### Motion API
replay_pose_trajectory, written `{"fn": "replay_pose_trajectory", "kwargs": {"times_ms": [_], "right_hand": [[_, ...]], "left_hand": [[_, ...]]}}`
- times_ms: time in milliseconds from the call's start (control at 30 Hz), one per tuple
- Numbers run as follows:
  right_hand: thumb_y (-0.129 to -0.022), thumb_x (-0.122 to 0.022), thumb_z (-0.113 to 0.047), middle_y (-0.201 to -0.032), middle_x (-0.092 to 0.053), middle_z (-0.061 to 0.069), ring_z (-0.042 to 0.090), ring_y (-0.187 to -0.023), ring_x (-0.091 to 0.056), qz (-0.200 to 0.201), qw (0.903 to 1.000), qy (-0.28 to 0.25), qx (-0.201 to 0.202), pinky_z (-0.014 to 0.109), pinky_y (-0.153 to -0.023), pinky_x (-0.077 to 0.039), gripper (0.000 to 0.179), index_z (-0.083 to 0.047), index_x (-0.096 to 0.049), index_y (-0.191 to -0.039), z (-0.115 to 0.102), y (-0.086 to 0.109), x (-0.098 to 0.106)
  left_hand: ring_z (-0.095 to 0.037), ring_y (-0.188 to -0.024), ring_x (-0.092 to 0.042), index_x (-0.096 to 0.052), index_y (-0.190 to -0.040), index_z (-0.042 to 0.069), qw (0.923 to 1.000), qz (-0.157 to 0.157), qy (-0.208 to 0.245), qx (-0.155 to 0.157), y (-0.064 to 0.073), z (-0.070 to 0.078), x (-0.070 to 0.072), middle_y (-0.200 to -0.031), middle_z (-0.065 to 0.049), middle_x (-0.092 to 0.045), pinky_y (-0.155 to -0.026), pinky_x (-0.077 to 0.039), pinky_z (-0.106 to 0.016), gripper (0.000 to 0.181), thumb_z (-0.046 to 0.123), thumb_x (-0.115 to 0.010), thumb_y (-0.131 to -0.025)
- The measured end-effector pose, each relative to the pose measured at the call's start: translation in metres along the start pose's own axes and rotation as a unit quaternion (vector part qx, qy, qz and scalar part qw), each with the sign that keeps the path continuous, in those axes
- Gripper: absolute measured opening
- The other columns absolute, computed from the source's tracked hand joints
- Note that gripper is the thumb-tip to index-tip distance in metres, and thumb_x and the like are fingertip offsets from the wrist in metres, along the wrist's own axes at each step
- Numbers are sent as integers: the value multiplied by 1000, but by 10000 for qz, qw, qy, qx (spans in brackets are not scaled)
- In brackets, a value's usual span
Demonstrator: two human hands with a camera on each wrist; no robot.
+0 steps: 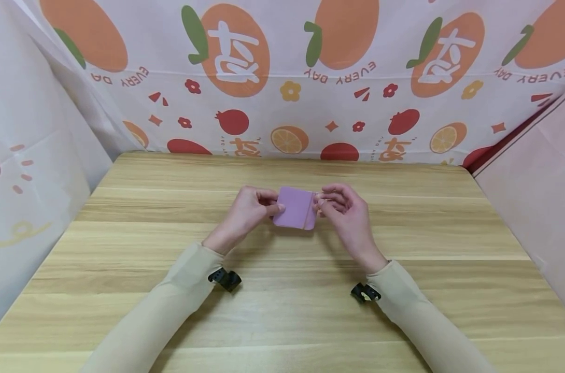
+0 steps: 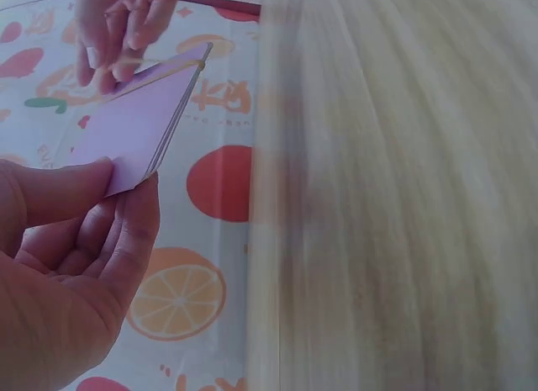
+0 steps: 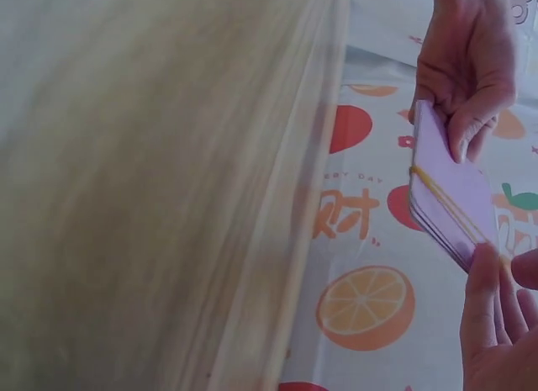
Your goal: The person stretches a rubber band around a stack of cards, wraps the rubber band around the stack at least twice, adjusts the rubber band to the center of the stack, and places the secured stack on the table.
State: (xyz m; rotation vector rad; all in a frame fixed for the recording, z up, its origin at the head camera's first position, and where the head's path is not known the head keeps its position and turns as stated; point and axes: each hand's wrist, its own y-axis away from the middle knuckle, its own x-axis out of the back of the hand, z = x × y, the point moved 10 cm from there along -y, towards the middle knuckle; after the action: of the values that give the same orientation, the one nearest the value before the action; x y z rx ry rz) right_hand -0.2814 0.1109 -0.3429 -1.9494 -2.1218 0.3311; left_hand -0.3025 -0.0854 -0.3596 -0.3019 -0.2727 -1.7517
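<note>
A small square stack of purple cards [image 1: 292,208] is held up over the table between both hands. A thin yellow rubber band [image 3: 447,201] runs round it near its right side. My left hand [image 1: 250,210] grips the left edge, thumb on the top face and fingers beneath. At the other edge, my right hand [image 1: 350,220] has thumb and fingertips pinched together on the rubber band. In the left wrist view, a strand of the band stretches from the stack's corner towards those fingertips. Several thin layers show along the stack's side in the right wrist view.
The wood-grain table [image 1: 282,311] spreads under both forearms. A white cloth [image 1: 282,109] printed with fruit hangs along its far edge. Pale cloths stand at the left [image 1: 35,155] and right [image 1: 539,197] sides. A black strap [image 1: 225,278] sits on the left wrist.
</note>
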Motion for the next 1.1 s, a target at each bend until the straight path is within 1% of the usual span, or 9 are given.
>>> {"fn": "replay_pose_trajectory", "kwargs": {"times_ms": [100, 200, 367, 500, 600, 767, 867, 1000, 1100], "right_hand": [[-92, -63, 4, -104, -65, 23, 39, -94, -64, 112, 9997, -34, 228, 49, -80, -55, 23, 4, -59, -114, -6, 0, 2], [-91, -63, 7, -102, -64, 25, 38, -94, -63, 216, 9990, -74, 390, 45, -79, -56, 22, 9, -59, -113, -12, 0, 5], [-92, -61, 6, -107, -64, 25, 35, -102, -60, 172, 9985, 334, 409, 34, -82, -54, 22, 11, -60, -113, -29, 3, 3], [-93, -60, 4, -112, -64, 22, 33, -107, -56, 118, 9962, 760, 418, 40, -88, -50, 21, 9, -63, -113, -42, 5, 2], [-93, -60, 4, -112, -63, 21, 32, -108, -55, 123, 9945, 934, 451, 45, -91, -48, 22, 9, -64, -113, -46, 5, 4], [-93, -60, 4, -117, -62, 20, 29, -113, -53, 51, 9915, 1152, 609, 42, -94, -46, 22, 9, -65, -114, -49, 4, 4], [-93, -61, 4, -122, -61, 21, 26, -118, -52, -14, 9888, 1310, 708, 44, -96, -44, 21, 7, -66, -113, -50, 4, 2], [-93, -63, 1, -126, -60, 19, 24, -121, -50, -40, 9868, 1454, 708, 48, -97, -41, 21, 4, -67, -113, -49, 3, 2], [-93, -64, -1, -126, -60, 16, 24, -122, -50, -46, 9856, 1544, 685, 47, -97, -41, 21, 4, -68, -113, -48, 2, 2]], "left_hand": [[-14, -84, -61, -72, -107, -5, 9995, 42, 269, 188, -1, -6, 2, -101, -14, -71, -72, -52, -25, 21, 0, -72, -86], [-13, -83, -62, -71, -108, -7, 9981, 53, 534, 318, -2, -12, 1, -101, -14, -71, -73, -53, -26, 23, -1, -72, -86], [-13, -82, -62, -69, -111, -8, 9958, -3, 825, 389, -3, -15, 0, -100, -14, -71, -73, -52, -25, 26, -2, -72, -86], [-13, -81, -62, -69, -111, -8, 9952, -10, 885, 417, -2, -15, 0, -98, -12, -71, -73, -51, -25, 27, -2, -73, -85], [-13, -83, -61, -69, -111, -8, 9944, -45, 966, 420, -2, -14, -2, -97, -10, -71, -74, -50, -25, 28, -2, -74, -84], [-13, -81, -61, -69, -109, -10, 9926, -157, 1159, 324, 0, -11, -6, -90, -8, -71, -73, -49, -25, 28, -3, -74, -82], [-12, -78, -62, -69, -109, -10, 9911, -221, 1279, 301, 1, -9, -9, -86, -7, -71, -73, -50, -25, 29, -5, -74, -81], [-13, -78, -62, -69, -110, -9, 9899, -290, 1352, 328, 2, -8, -12, -85, -7, -71, -74, -49, -25, 29, -5, -73, -82], [-13, -79, -62, -69, -110, -8, 9895, -361, 1358, 349, 3, -7, -15, -85, -7, -71, -76, -48, -27, 29, -4, -73, -82]]}}
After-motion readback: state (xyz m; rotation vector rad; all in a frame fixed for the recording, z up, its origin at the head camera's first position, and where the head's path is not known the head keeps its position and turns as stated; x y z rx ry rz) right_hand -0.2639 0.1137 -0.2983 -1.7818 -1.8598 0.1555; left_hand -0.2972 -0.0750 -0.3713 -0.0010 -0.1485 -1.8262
